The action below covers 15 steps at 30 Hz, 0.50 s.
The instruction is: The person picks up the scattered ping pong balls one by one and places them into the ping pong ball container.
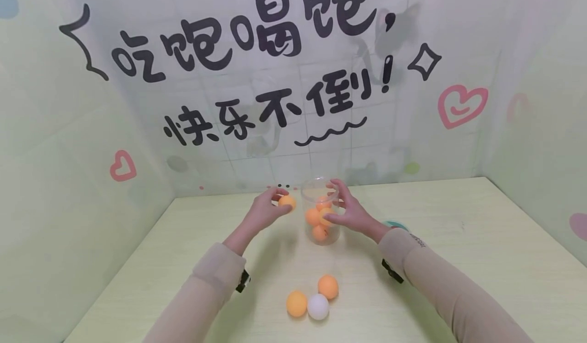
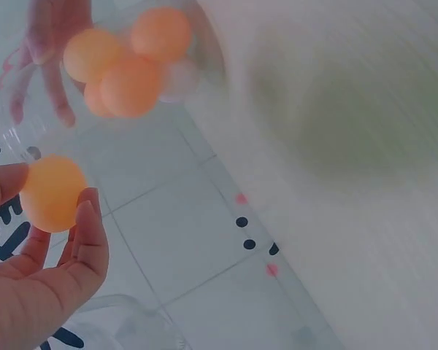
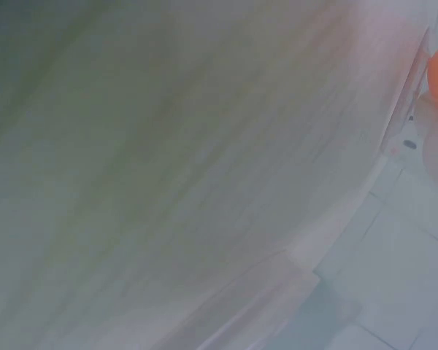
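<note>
Head view overlooks the container [image 1: 312, 200], 2 wrist views closer.

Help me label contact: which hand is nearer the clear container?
Right. The right hand grips the clear container on its right side; the left hand holds an orange ball to the container's left, apart.

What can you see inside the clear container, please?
At least four orange balls show inside the clear container. The left wrist view also shows a pale rounded shape, partly covered by them; anything fully behind the balls cannot be seen.
</note>
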### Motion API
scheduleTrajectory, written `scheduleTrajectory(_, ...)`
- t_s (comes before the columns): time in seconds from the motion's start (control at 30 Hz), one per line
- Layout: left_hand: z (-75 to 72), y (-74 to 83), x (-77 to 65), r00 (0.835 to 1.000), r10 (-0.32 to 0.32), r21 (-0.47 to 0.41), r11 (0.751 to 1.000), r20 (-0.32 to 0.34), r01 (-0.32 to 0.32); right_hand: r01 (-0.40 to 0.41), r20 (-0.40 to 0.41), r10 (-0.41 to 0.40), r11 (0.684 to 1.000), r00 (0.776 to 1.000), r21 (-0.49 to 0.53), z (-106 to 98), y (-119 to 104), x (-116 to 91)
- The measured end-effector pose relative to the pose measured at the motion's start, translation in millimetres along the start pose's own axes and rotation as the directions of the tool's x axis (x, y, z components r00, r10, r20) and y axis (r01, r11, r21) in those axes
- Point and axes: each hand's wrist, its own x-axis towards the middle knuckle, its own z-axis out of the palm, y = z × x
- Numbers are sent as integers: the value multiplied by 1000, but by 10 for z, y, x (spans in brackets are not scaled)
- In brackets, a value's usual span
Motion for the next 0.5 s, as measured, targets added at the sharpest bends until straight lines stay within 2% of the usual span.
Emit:
scheduleTrajectory(0.2, 0, 112, -31, 999, 4, -39, 999, -35, -6, 12, 8, -12, 1000, 1000, -4, -16, 19, -20)
scheduleTrajectory(0.37, 27, 181, -24, 995, 22, -92, 995, -96, -31, 22, 15, -22, 1000, 1000, -2, -29, 32, -32)
scheduleTrajectory(0.5, 36, 258, -15, 992, 39, -88, 995, -123, -50, 40, 15, -40, 999, 999, 12, -35, 151, -16)
